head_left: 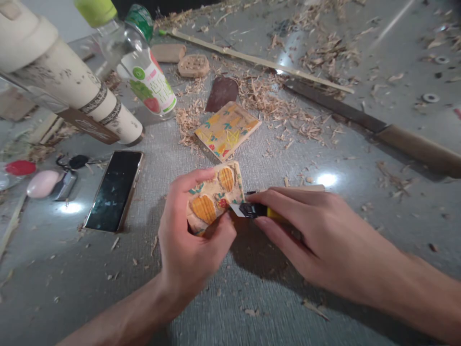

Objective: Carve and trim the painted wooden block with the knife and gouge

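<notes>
Wood shavings (256, 96) and a wooden-handled tool (376, 126) suggest a woodworking space.

Carved, fruit-painted rectangular wooden plaque (212, 192) tilts within left fingers (192, 180). Black-and-yellow utility knife (254, 210), blade (237, 210) extended, sits between right fingers (284, 203).

Left forearm (133, 307) extends from the near left; left hand (185, 245) is curled, thumb (221, 235) at right. Right forearm (399, 283) extends from the near right; right hand (320, 228) is pinched, pointing left.
</notes>
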The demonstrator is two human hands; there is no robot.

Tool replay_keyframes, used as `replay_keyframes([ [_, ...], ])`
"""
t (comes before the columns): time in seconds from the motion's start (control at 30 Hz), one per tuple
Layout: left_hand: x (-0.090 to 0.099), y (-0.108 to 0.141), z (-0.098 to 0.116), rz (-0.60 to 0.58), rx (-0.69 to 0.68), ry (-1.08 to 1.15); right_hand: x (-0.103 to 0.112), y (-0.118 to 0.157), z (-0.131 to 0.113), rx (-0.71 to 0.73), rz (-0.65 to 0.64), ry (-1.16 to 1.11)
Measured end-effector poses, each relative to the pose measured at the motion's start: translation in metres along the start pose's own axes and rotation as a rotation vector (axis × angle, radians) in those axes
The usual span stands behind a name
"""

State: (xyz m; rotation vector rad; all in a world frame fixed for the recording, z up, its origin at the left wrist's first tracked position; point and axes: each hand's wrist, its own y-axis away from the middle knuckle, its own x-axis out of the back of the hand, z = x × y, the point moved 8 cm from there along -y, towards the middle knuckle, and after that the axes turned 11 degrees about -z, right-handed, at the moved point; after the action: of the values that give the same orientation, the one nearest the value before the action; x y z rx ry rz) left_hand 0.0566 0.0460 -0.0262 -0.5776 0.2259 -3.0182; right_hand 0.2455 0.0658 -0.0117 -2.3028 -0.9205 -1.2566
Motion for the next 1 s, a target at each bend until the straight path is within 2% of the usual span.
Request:
replay_keyframes([
  [0.13,-0.003,0.001,0.007,-0.051,-0.115,0.002,0.005,0.001,-0.002,0.030,0.022,0.032],
  [0.33,0.001,-0.002,0.009,-0.033,-0.112,-0.002,0.010,0.002,-0.006,0.065,0.037,0.080],
  [0.5,-0.001,-0.001,0.014,-0.014,-0.346,-0.098,0.009,0.002,-0.008,0.067,0.027,0.083],
  [0.67,-0.002,-0.002,0.009,-0.025,-0.303,-0.142,0.008,0.003,-0.006,0.055,0.022,0.070],
  [1.0,-0.002,-0.001,0.011,-0.023,-0.310,-0.125,0.006,0.003,-0.007,0.054,0.029,0.075],
])
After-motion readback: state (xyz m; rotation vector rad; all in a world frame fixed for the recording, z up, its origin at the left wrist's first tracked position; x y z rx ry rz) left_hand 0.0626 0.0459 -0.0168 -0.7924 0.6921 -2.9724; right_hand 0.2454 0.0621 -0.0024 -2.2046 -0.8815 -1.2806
